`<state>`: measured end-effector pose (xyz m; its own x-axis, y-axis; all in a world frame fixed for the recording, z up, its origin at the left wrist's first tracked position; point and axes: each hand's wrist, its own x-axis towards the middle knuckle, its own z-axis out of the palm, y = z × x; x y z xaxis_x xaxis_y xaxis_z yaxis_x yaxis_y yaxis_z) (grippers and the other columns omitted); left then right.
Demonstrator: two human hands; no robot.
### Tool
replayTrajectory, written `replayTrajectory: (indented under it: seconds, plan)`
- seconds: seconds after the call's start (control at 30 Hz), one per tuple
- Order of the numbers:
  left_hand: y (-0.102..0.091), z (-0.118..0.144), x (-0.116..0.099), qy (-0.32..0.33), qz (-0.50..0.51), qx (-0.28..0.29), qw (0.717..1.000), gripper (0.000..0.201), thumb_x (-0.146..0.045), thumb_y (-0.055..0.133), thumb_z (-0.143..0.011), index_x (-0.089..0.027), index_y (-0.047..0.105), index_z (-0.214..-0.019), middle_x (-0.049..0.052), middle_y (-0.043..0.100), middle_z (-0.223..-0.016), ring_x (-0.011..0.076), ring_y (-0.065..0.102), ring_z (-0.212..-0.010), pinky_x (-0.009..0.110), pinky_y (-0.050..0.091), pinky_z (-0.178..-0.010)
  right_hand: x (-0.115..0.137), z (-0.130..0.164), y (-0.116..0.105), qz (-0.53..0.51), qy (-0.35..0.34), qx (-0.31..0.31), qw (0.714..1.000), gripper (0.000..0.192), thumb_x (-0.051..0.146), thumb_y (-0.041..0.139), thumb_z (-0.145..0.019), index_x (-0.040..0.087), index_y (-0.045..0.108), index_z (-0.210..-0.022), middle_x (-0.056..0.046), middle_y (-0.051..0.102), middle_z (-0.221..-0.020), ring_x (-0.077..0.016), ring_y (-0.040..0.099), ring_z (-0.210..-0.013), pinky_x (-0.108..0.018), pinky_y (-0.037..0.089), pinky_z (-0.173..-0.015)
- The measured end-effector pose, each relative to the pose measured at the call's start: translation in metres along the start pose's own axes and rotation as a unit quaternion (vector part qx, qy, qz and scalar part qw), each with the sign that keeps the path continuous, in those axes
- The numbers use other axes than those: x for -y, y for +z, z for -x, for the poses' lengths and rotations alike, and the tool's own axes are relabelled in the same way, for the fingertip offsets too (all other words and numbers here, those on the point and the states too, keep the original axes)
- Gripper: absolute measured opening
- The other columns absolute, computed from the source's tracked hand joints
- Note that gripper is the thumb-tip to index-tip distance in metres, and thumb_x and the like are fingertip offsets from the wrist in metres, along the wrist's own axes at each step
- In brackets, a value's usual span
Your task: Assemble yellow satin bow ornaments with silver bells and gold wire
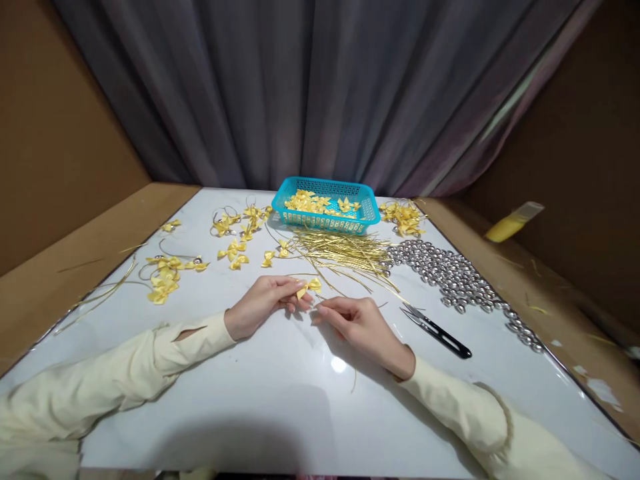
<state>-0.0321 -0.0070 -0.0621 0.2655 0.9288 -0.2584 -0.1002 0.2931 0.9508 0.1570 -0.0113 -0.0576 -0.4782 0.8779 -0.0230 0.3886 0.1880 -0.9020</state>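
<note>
Near the middle of the white table, my left hand (265, 303) pinches a yellow ribbon bow (311, 287) between thumb and fingers. Close beside it, my right hand (363, 327) has thumb and forefinger pressed together at the end of a thin gold cord (320, 305), just right of the bow. Part of that cord is hidden by the fingers. Beyond both hands lies a loose pile of gold cord lengths (345, 250). To the right of my right hand rests a pair of black-handled snips (437, 331) with its blades toward the pile.
A blue plastic basket (327, 227) holding yellow bows stands at the back. Many silver bells or beads (455, 273) spread along the right. Corded bows lie at the left (164, 283) and back right (404, 217). Brown boards flank the table; a grey curtain (320, 87) hangs behind.
</note>
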Motion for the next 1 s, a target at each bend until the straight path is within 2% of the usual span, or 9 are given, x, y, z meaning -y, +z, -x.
replayTrajectory:
  seconds: [0.17,0.47,1.0]
  plan:
    - [0.0007,0.0001,-0.0010,-0.005,-0.004,0.010,1.000,0.025,-0.033,0.064,-0.077,-0.008,0.065,-0.071,0.006,0.067,-0.067,0.0107,0.058,-0.058,0.020,0.040,-0.052,0.0001,0.0009,-0.0009,0.014,-0.009,0.001,1.000,0.027,0.029,0.051,-0.083,0.014,0.069,-0.069,0.003,0.054,-0.049,-0.0069,0.038,-0.044,-0.020,0.029,-0.045]
    - [0.0011,0.0003,-0.0003,-0.003,-0.010,0.024,1.000,0.024,-0.032,0.064,-0.076,-0.010,0.060,-0.067,0.002,0.062,-0.062,0.0086,0.054,-0.050,0.020,0.041,-0.050,-0.0019,0.0003,-0.0006,0.026,-0.013,0.013,0.999,0.026,0.025,0.051,-0.083,0.015,0.068,-0.066,0.002,0.059,-0.054,-0.0069,0.039,-0.045,-0.020,0.032,-0.049]
    - [-0.0010,-0.0007,0.0024,0.004,-0.017,0.068,0.998,0.022,-0.031,0.063,-0.078,-0.010,0.066,-0.074,0.006,0.065,-0.073,0.0107,0.055,-0.062,0.023,0.042,-0.060,-0.0011,0.0006,-0.0014,-0.003,0.003,0.018,1.000,0.025,0.022,0.050,-0.082,0.014,0.066,-0.064,0.004,0.051,-0.046,-0.0064,0.038,-0.040,-0.020,0.031,-0.045]
